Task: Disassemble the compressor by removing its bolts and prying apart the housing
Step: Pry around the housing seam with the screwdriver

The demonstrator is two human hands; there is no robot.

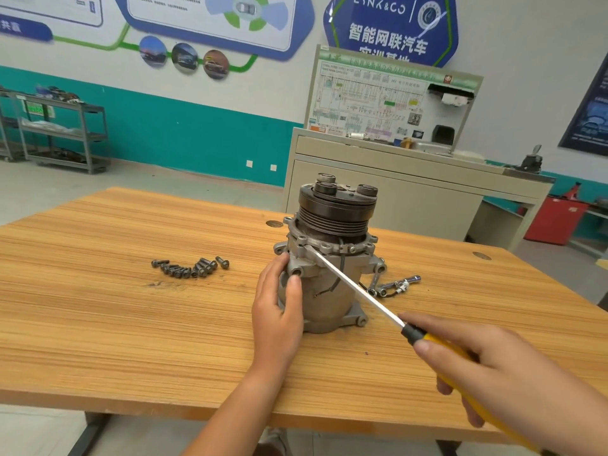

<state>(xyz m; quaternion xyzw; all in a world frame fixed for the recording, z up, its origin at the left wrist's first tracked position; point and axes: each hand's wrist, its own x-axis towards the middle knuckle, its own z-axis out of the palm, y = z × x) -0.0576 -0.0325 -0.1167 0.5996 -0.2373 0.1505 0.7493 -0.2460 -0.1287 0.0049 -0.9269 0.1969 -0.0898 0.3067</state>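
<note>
Bolts lie left of compressor, ratchet right

Compressor upright mid-surface, pulley end up, screwdriver tip at the upper flange seam.
Left hand wraps the housing's left side, thumb on the near face just under a mounting ear. Right hand grips the yellow handle near-right; the shaft slants up and left to the seam below the bolt flange. Loose bolts clustered on the surface left of the compressor, apart from it. Chrome socket tool lies just right of the housing, on its far side. Thin black wire runs down the housing front.
</note>
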